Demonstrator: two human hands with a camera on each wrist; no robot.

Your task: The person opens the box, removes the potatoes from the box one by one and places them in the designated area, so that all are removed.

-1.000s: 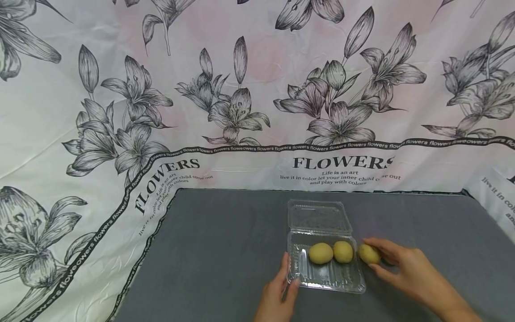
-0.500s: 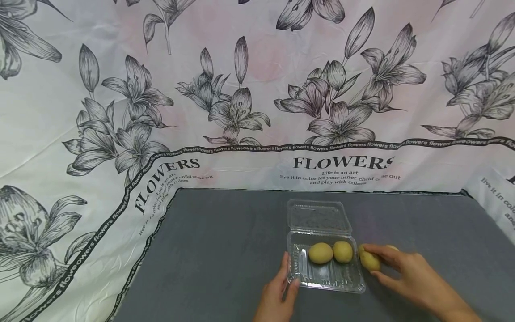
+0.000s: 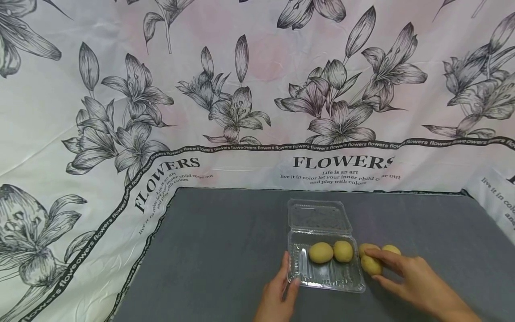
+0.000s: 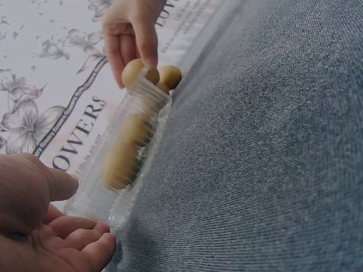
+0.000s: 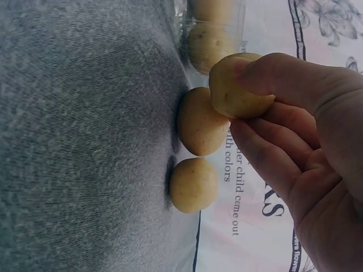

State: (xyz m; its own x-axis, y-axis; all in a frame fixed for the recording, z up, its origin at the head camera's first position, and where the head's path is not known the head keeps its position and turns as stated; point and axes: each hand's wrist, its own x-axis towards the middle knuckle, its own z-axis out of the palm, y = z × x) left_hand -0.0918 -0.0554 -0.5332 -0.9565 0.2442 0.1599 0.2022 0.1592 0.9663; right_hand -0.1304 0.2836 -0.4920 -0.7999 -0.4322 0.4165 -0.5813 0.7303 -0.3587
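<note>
Grey tabletop (image 3: 225, 250) is occupied by a clear container (image 3: 334, 278), touched at eight o'clock by the wide-spread left hand (image 3: 278, 293). By the right hand (image 3: 416, 278), a potato (image 5: 231, 93) is pinched just outside, at three o'clock; it is best raised straight up, so loose potatoes (image 5: 194, 186) at its twelve and two aren't knocked.

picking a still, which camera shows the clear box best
The head view: the clear box shows nearly whole, lid open. From the left wrist it runs slantwise; the right wrist shows only a part.
</note>
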